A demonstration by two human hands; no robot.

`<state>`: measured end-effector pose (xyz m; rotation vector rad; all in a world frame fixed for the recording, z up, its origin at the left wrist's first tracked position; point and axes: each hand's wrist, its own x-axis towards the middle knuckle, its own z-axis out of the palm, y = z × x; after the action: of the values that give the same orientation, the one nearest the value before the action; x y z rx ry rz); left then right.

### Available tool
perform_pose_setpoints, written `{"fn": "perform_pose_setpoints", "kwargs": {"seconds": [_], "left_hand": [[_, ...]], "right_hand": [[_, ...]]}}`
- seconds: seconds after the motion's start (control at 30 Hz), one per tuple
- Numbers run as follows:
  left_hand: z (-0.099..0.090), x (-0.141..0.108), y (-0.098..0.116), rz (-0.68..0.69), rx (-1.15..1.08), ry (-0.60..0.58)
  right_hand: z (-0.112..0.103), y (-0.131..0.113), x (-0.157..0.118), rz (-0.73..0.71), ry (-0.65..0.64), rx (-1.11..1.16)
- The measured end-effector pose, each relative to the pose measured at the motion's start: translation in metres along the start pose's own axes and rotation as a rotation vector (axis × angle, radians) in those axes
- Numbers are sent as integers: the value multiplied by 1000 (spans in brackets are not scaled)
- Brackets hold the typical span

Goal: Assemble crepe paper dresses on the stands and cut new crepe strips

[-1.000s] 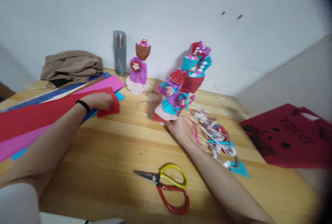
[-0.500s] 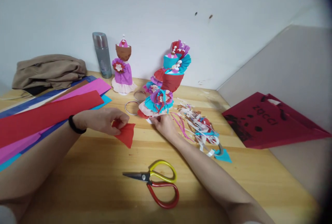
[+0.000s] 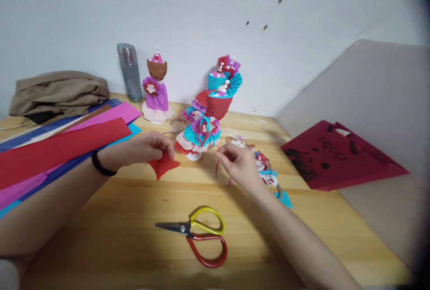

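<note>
My left hand (image 3: 152, 147) pinches a small red crepe paper piece (image 3: 163, 166), which hangs below the fingers with pointed corners. Closed at the fingertips, my right hand (image 3: 237, 162) has a thin red paper strip (image 3: 217, 169) dangling from it. Between the hands and a little behind them stands a doll figure in ruffled paper (image 3: 201, 135), pink, blue and red, on a white base. Scissors (image 3: 183, 228) with one yellow and one red handle lie in front of both hands, blades pointing left. Part of the scrap pile (image 3: 265, 164) is hidden behind my right hand.
Coloured paper sheets (image 3: 67, 146) and a brown cloth (image 3: 60, 93) lie at the left. A bottle (image 3: 130, 75) and a purple paper doll (image 3: 157, 95) stand near the wall. At the right leans a dark red paper bag (image 3: 339, 155). Rings of wire or tape (image 3: 178, 124) lie near the doll.
My right hand has left the base of the ruffled doll, moving right and towards me, and now has a thin red strip. My left hand has shifted slightly right and up with its red paper.
</note>
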<state>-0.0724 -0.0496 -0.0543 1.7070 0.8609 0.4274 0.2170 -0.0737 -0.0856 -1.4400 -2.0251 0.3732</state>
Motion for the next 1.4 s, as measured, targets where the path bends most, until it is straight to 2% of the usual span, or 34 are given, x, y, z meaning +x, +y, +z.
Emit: {"fn": "perform_pose_setpoints", "kwargs": {"seconds": [0.1,0.23,0.3,0.37,0.47,0.53,0.7,0.83,0.9,1.13,1.23,1.4], "left_hand": [[2,9,16,-45,-89,70],[2,14,48,118,50,205],[3,16,59,165,165,284],[5,21,63,206,309,424],[10,34,61,337,591,650],[11,42,56,402,765,695],[8,52,45,478,939,687],[4,48,40,466,831,745],[4,45,39,425,707,694],[4,41,34,184,283,348],[2,44,25,142,139,303],[2,51,10,67,36,301]], "right_hand": [[-7,-17,8,-95,210,103],[0,-29,19,-203,328,-58],[7,-29,22,-216,357,-95],[12,-28,23,-214,382,-108],[15,-29,23,-230,419,-107],[15,-32,23,-276,449,-88],[19,-41,23,-491,472,-36],[28,-47,25,-590,431,-146],[32,-50,27,-593,440,-217],[43,-56,31,-620,483,-476],[46,-53,29,-631,460,-505],[48,-45,24,-631,419,-508]]}}
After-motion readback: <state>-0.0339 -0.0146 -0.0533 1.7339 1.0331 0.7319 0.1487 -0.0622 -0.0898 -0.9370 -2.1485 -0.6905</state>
